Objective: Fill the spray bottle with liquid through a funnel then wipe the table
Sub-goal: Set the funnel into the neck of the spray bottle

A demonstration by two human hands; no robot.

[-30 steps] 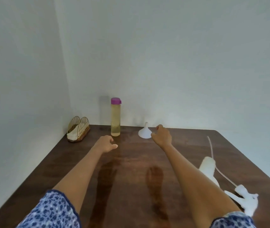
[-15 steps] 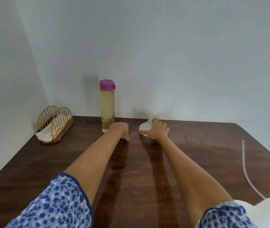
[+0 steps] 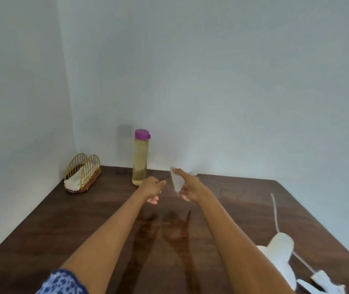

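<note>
My right hand (image 3: 189, 187) holds a white funnel (image 3: 177, 181) lifted above the dark wooden table (image 3: 42, 225), its spout pointing down. My left hand (image 3: 153, 187) hovers loosely curled just left of it, holding nothing. A tall clear bottle (image 3: 140, 164) of pale yellow liquid with a purple cap stands upright by the back wall, behind my left hand. The white spray bottle (image 3: 280, 251) lies on its side at the near right, partly hidden by my right arm. Its trigger head (image 3: 326, 284) with a long dip tube (image 3: 275, 211) lies beside it.
A gold wire holder (image 3: 83, 174) with a white cloth in it sits in the back left corner. Walls close off the table at the back and left. The table's right edge runs diagonally past the dip tube.
My right hand took hold of the funnel and lifted it off the table, turning its spout downward. My left hand drew back slightly from the bottle. The view shifted back, showing the spray bottle again.
</note>
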